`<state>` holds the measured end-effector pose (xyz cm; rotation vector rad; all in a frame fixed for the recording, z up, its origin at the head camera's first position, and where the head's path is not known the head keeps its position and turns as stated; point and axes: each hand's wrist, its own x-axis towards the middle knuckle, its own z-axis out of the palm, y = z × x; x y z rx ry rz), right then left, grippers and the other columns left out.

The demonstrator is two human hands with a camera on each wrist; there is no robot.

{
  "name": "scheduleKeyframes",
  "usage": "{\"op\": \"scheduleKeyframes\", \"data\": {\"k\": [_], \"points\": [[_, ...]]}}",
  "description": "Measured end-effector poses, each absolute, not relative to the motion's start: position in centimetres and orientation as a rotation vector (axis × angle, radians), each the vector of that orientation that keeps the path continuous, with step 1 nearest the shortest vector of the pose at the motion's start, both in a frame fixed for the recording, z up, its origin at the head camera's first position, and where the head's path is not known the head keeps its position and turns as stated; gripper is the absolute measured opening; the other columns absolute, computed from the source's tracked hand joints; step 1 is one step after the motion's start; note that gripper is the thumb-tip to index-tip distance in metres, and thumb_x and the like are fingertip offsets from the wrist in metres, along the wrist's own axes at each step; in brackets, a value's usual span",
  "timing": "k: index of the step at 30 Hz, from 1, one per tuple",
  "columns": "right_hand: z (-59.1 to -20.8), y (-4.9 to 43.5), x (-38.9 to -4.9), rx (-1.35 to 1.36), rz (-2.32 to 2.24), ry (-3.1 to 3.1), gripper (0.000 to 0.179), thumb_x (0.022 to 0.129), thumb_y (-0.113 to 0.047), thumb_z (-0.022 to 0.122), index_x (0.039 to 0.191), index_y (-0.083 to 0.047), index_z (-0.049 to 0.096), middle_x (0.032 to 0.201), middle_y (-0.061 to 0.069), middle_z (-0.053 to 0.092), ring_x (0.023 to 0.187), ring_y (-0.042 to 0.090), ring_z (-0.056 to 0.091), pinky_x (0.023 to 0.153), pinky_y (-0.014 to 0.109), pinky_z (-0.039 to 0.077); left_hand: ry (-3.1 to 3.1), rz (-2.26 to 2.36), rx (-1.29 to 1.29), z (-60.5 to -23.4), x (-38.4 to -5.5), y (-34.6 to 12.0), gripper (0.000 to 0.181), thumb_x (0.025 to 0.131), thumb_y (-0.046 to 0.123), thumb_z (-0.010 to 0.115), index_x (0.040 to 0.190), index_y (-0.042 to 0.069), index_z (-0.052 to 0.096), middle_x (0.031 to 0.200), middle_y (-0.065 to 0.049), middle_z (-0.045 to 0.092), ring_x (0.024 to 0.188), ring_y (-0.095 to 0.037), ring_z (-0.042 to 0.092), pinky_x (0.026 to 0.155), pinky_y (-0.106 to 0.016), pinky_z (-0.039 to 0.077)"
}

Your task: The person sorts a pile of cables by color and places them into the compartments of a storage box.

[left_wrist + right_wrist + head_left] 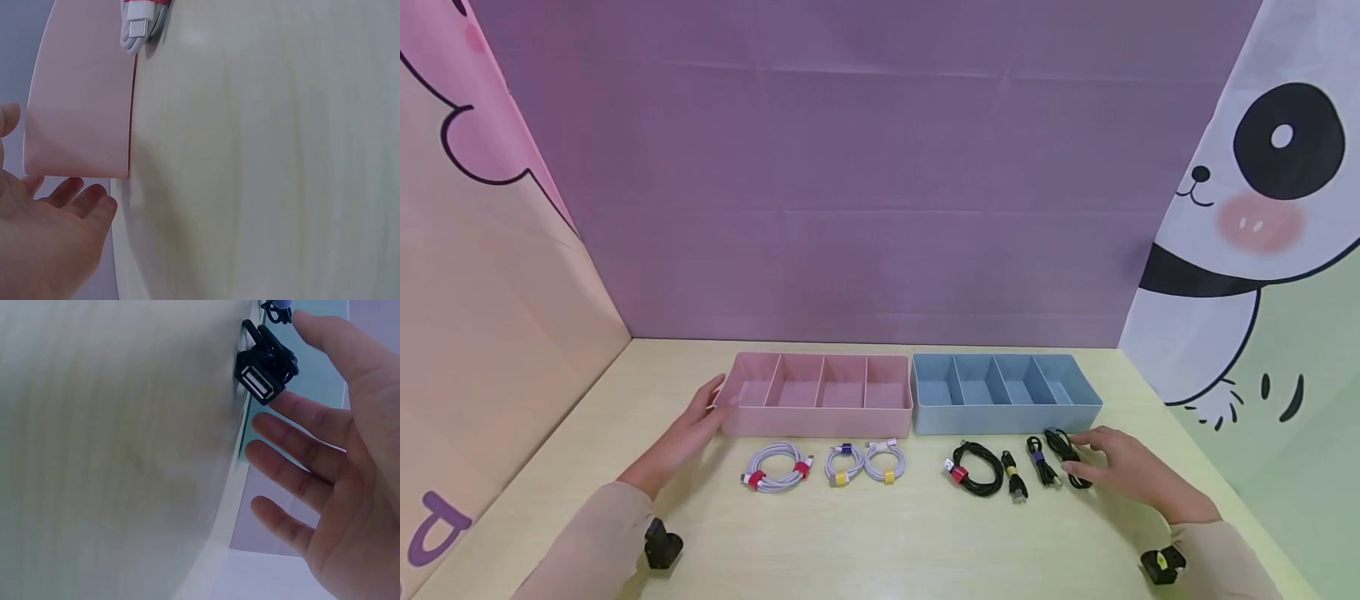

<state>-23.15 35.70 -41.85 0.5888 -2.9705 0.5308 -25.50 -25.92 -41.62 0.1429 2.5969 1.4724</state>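
Note:
My left hand [700, 417] is at the left end of the pink divided box [820, 422], its fingers loosely bent by the box's end wall in the left wrist view. Over on the right, my right hand [1120, 467] reaches beside the rightmost coiled black cable [1078, 471]. In the right wrist view that cable's USB socket end [257, 384] lies by the index fingertip, and the thumb [325, 331] is spread apart from the fingers. Behind this hand stands the blue divided box [1007, 419]. Both boxes have several compartments, with nothing lying in them.
In front of the pink box lie white cables: a large coil with red ties [777, 467] and two small coils with yellow tags [844, 464]. More black cables, including a round coil [992, 479], lie before the blue box. A purple backdrop [880, 183] rises behind the table.

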Motion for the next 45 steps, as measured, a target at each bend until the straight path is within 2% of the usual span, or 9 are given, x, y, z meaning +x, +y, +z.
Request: {"op": "scheduleKeyframes", "data": {"k": [5,9,12,21,34,45], "points": [[-41.9,35.6,-23.3,0.582,0.571,-2.981,0.046,0.093,-0.032,0.072,0.119,0.006,0.068,0.103,0.010,0.069,0.092,0.029,0.065,0.077,0.046,0.055,2.598,1.515,0.167,-41.7,-25.5,-25.5,0.080,0.107,0.042,0.040,0.160,0.010,-0.011,0.160,-0.035,0.003,0.144,-0.055,0.014,0.113,-0.069,0.018],[-41.9,35.6,-23.6,0.590,0.618,-2.993,0.036,0.092,-0.026,0.073,0.110,0.005,0.071,0.089,-0.001,0.068,0.077,0.015,0.063,0.069,0.036,0.054,2.594,1.543,0.161,-41.9,-25.6,-25.3,0.080,0.107,0.042,0.042,0.160,0.012,-0.010,0.161,-0.033,0.003,0.144,-0.054,0.015,0.113,-0.069,0.017],[-41.9,35.5,-23.6,0.566,0.638,-3.011,0.030,0.092,-0.025,0.073,0.105,0.002,0.072,0.083,-0.006,0.066,0.072,0.009,0.060,0.066,0.033,0.053,2.590,1.560,0.165,-42.1,-25.8,-25.3,0.079,0.107,0.042,0.042,0.161,0.014,-0.009,0.161,-0.031,0.002,0.145,-0.054,0.011,0.113,-0.070,0.013],[-41.6,35.5,-23.3,0.472,0.751,-3.037,0.029,0.093,-0.027,0.073,0.104,-0.001,0.071,0.083,-0.004,0.069,0.074,0.013,0.063,0.065,0.034,0.051,2.589,1.581,0.178,-42.5,-26.1,-25.2,0.078,0.107,0.041,0.041,0.161,0.013,-0.009,0.162,-0.030,-0.002,0.146,-0.054,0.005,0.112,-0.072,0.009],[-41.4,35.4,-23.1,0.476,0.748,-3.000,0.025,0.092,-0.029,0.075,0.101,-0.006,0.070,0.077,-0.009,0.065,0.069,0.006,0.059,0.062,0.029,0.050,2.581,1.578,0.177,-42.3,-25.7,-25.0,0.079,0.108,0.041,0.040,0.160,0.013,-0.011,0.161,-0.031,-0.001,0.145,-0.055,0.008,0.112,-0.072,0.011],[-40.2,35.2,-22.8,0.552,0.751,-2.955,0.024,0.091,-0.024,0.075,0.104,-0.005,0.070,0.078,-0.010,0.063,0.068,0.003,0.057,0.059,0.026,0.050,2.562,1.571,0.160,-42.6,-25.8,-25.1,0.079,0.108,0.043,0.039,0.160,0.013,-0.013,0.161,-0.031,-0.003,0.145,-0.055,0.007,0.111,-0.073,0.011]]}}
